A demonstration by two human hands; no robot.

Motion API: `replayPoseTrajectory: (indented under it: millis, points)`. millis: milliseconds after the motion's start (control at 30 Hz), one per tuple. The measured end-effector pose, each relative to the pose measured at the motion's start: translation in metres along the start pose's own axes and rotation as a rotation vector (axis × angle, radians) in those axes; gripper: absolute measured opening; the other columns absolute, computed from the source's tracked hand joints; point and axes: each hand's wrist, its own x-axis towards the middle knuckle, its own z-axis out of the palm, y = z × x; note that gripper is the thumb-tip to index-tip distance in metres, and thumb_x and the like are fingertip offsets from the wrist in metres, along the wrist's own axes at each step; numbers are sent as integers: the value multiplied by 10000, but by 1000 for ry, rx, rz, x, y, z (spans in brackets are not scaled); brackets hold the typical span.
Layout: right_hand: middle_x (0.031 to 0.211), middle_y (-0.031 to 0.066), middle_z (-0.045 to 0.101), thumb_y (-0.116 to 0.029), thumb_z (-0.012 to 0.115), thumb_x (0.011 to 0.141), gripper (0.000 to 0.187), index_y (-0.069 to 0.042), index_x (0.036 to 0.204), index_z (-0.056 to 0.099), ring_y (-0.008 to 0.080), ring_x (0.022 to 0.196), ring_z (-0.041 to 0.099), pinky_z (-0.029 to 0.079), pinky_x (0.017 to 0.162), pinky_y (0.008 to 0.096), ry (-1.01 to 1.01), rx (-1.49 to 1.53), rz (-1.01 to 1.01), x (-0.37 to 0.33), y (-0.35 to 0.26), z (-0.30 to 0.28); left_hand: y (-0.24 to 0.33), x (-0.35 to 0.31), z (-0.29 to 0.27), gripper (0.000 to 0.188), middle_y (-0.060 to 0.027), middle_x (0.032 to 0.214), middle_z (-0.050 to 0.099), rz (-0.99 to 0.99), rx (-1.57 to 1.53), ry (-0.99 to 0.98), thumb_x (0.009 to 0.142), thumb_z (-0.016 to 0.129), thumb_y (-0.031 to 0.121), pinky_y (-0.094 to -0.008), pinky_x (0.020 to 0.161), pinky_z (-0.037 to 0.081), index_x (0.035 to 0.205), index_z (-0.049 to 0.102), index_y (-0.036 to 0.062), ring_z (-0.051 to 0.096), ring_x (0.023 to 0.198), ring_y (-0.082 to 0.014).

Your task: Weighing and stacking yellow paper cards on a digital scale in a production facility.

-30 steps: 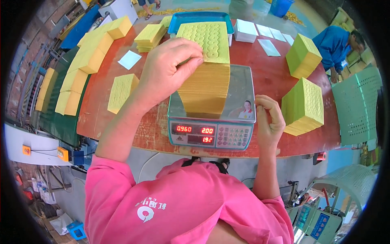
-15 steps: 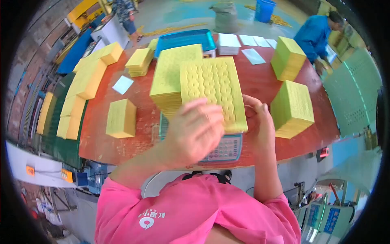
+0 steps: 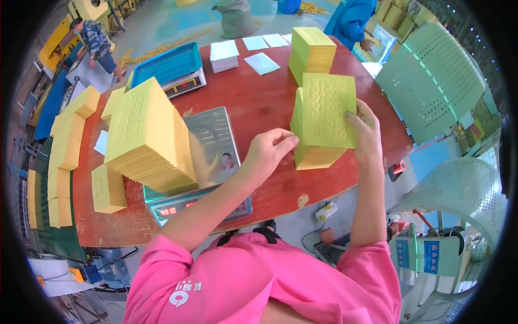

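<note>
My right hand (image 3: 368, 129) grips the right edge of a yellow paper sheet (image 3: 328, 110) embossed with rows of round coin-like marks. Its thumb lies on the face; I cannot tell whether it is one sheet or several. The sheet is held up in front of a yellow paper stack (image 3: 318, 157) on the right of the table. Beside the sheet's lower left corner, my left hand (image 3: 271, 152) has its thumb and fingers pinched together, with nothing visible between them. A tall paper stack (image 3: 156, 143) stands on a flat-topped scale (image 3: 218, 129) at the left.
Another yellow stack (image 3: 312, 51) stands farther back on the red table (image 3: 259, 92). A blue tray (image 3: 167, 65) rests on a second scale, near white paper (image 3: 224, 54). More yellow blocks (image 3: 67, 143) line the left side. People work at far left and far right.
My view has swung right. The embossed sheet has moved from beside the tall stack on the scale to the right-hand stack. My left hand has come off the sheet's face.
</note>
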Motion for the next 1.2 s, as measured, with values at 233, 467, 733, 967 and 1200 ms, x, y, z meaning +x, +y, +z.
replayPoseTrajectory:
  millis: [233, 467, 733, 967, 1200]
  points:
    - [1135, 124, 662, 35, 517, 885, 438, 83, 1321, 529, 172, 988, 648, 502, 879, 300, -105, -131, 116, 35, 19, -29, -14, 27, 40, 233, 7, 733, 609, -182, -149, 50, 966, 637, 276, -227, 561, 442, 872, 605, 65, 557, 631, -68]
    - [1114, 129, 678, 31, 542, 858, 474, 60, 1331, 531, 174, 981, 647, 501, 872, 294, -145, -309, 53, 46, 34, -32, -30, 33, 51, 256, -31, 701, 612, -76, -48, 130, 922, 674, 259, -260, 543, 431, 804, 608, 41, 552, 614, -85]
    - [1353, 186, 562, -71, 598, 885, 360, -33, 1241, 632, 319, 1232, 543, 452, 1008, 393, -84, -1178, -538, 24, 41, -48, -41, 37, 71, 247, -197, 735, 634, 249, 362, 396, 821, 685, 232, -444, 596, 480, 757, 621, 2, 640, 694, -372]
    - [1369, 160, 559, -28, 588, 910, 297, -27, 1199, 659, 304, 1280, 518, 426, 1048, 410, -61, -1043, -625, 6, 26, -9, -36, -32, 49, 213, -166, 698, 603, 385, 384, 162, 813, 710, 211, -465, 582, 456, 761, 605, 34, 614, 673, -379]
    - [1175, 113, 666, 16, 585, 922, 235, 26, 1143, 663, 186, 1118, 608, 470, 968, 311, -296, -503, -378, -50, 26, 69, 59, -158, -80, 49, -83, 803, 595, 541, 420, 310, 887, 640, 38, -277, 585, 423, 882, 596, 16, 572, 684, -140]
